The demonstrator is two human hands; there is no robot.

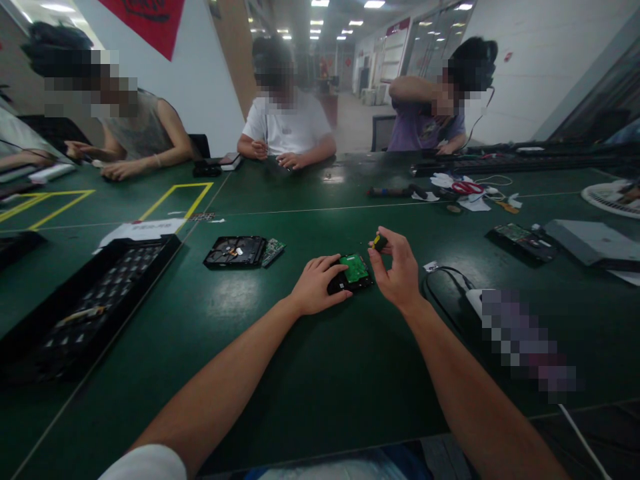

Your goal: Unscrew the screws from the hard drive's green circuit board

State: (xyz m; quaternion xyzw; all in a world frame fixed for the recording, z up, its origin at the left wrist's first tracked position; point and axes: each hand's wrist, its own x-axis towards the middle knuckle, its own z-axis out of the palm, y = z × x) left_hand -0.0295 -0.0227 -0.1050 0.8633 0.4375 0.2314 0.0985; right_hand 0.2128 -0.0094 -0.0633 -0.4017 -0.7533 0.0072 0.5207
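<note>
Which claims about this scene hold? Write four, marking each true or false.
1. The right hand holds a small black-and-yellow object. True.
2. The left hand touches nothing. False: the left hand touches the flat black drive with a green circuit board.
3. The long black open tray lies right of both hands. False: the long black open tray lies left of them.
4. A loose green circuit board lies beside another rectangular black drive. True.
</note>
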